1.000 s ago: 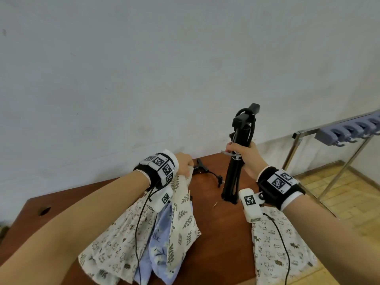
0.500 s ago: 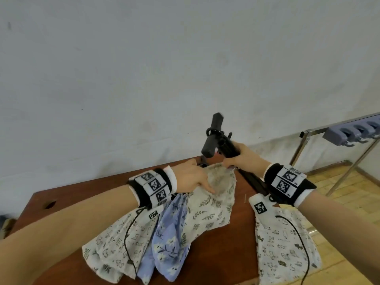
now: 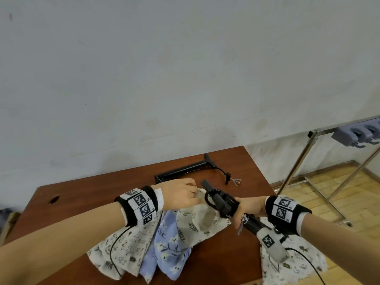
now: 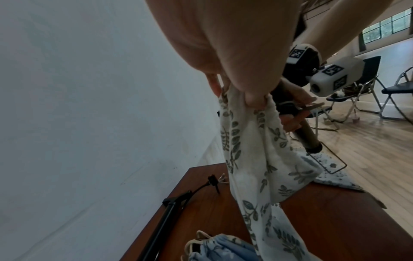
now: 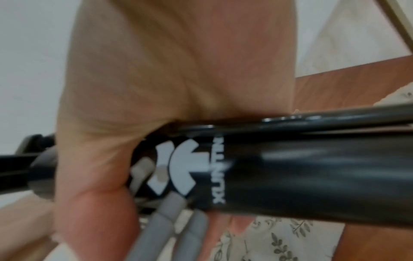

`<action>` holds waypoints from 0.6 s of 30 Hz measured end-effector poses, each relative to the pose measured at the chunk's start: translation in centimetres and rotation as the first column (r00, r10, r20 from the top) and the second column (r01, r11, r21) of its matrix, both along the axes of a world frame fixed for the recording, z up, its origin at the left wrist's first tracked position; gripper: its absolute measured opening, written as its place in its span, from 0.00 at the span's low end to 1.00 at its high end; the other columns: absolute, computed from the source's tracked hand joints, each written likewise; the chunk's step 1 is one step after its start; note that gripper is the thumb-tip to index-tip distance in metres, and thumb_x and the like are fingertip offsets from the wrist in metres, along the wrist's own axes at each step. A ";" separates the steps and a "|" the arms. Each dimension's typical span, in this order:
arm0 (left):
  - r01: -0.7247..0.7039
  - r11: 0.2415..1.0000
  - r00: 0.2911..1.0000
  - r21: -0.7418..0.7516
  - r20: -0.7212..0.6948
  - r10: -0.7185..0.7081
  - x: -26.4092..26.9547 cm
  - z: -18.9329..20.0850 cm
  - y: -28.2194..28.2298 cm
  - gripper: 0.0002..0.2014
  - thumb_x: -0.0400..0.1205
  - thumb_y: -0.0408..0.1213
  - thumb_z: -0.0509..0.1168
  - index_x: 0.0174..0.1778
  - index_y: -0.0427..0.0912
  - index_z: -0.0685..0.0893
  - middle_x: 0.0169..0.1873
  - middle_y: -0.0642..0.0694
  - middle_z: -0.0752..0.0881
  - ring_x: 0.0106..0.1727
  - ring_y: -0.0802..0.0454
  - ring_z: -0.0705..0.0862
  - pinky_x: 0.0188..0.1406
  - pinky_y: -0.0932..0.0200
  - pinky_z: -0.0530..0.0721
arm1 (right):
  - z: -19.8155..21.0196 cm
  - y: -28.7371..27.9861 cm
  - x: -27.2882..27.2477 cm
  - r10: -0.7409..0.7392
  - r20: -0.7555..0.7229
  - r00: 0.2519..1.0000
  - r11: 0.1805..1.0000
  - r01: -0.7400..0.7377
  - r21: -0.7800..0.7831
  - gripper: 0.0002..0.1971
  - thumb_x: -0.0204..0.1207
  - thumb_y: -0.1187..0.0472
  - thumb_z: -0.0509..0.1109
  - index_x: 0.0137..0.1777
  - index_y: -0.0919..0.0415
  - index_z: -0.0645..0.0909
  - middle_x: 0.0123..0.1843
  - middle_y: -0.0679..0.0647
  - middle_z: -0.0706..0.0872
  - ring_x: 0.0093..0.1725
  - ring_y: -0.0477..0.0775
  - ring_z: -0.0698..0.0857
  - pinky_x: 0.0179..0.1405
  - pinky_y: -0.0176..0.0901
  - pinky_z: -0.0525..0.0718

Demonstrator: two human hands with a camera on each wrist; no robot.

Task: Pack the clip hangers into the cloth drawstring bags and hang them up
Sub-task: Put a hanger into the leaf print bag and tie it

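On the left of the table (image 3: 82, 194), three cloth bags lie fanned together: a pale animal-print bag (image 3: 123, 249), a blue bag (image 3: 166, 249) and a leaf bag (image 3: 197, 221). The left hand (image 3: 181, 194) pinches the top hem of the leaf bag between thumb and fingertips (image 4: 254, 100), lifting that edge so the mouth gapes open; the rest of the cloth trails down onto the table and over the blue bag. In the left wrist view the blue bag's cream drawstring (image 4: 196, 242) shows at its bunched mouth.

Behind the hands, near the wall, a second black folded hanger (image 3: 185, 168) lies flat on the table with a short cord (image 3: 224, 174) running from its end.

Just right of the open mouth, the right hand (image 3: 248, 208) has its grip wrapped round a black folded hanger (image 3: 222, 202), held tilted with its top end pointing up-left, at the mouth of the leaf bag. Whether the tip is already inside the mouth is hard to tell. The right wrist view, blurred, shows white lettering on the black tube and grey clips (image 5: 176, 224) against the palm.

Under the right forearm a fourth bag (image 3: 296, 262), pale with small dark prints, lies at the table's right edge. Farther right stands a metal rack (image 3: 320, 130) carrying a grey hook strip (image 3: 357, 134) over the wooden floor (image 3: 329, 188).
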State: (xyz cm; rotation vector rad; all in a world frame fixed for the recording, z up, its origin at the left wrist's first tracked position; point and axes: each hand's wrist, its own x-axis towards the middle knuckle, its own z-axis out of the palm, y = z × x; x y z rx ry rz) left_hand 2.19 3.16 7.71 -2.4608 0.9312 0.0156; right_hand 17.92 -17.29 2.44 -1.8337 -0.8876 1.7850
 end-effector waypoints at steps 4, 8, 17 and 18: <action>0.002 0.994 1.000 0.105 -0.018 0.000 -0.1 1.0 0.0 0.18 0.66 0.29 0.75 0.46 0.55 0.84 0.39 0.53 0.86 0.54 0.49 0.85 0.69 0.45 0.77 | -0.8 0.1 -0.1 0.129 0.073 0.989 0.990 -0.124 -0.067 0.07 0.63 0.67 0.76 0.30 0.56 0.81 0.28 0.49 0.85 0.31 0.46 0.87 0.46 0.37 0.84; -0.030 0.965 0.994 0.259 -0.094 0.056 0.4 1.8 -1.1 0.19 0.64 0.33 0.78 0.45 0.58 0.85 0.43 0.49 0.85 0.60 0.45 0.82 0.67 0.36 0.75 | -1.5 0.8 -0.1 0.185 0.095 0.978 0.975 -0.171 -0.138 0.09 0.67 0.71 0.73 0.35 0.56 0.80 0.31 0.49 0.85 0.34 0.49 0.87 0.44 0.38 0.83; 0.071 0.963 0.992 0.261 -0.123 -0.040 1.1 1.3 -3.9 0.18 0.72 0.33 0.73 0.51 0.59 0.82 0.42 0.51 0.83 0.51 0.42 0.82 0.66 0.32 0.68 | -2.1 1.2 1.9 -0.045 0.410 0.911 0.971 0.136 -0.195 0.25 0.66 0.61 0.81 0.63 0.63 0.80 0.56 0.55 0.87 0.50 0.54 0.86 0.56 0.46 0.84; 0.089 0.962 0.991 0.256 -0.117 -0.061 1.5 1.4 -4.5 0.15 0.73 0.34 0.73 0.50 0.59 0.82 0.42 0.52 0.82 0.51 0.42 0.81 0.65 0.33 0.68 | -2.5 1.5 2.0 -0.053 0.466 0.883 0.970 0.156 -0.185 0.28 0.65 0.59 0.82 0.65 0.63 0.80 0.59 0.57 0.87 0.53 0.57 0.86 0.58 0.48 0.84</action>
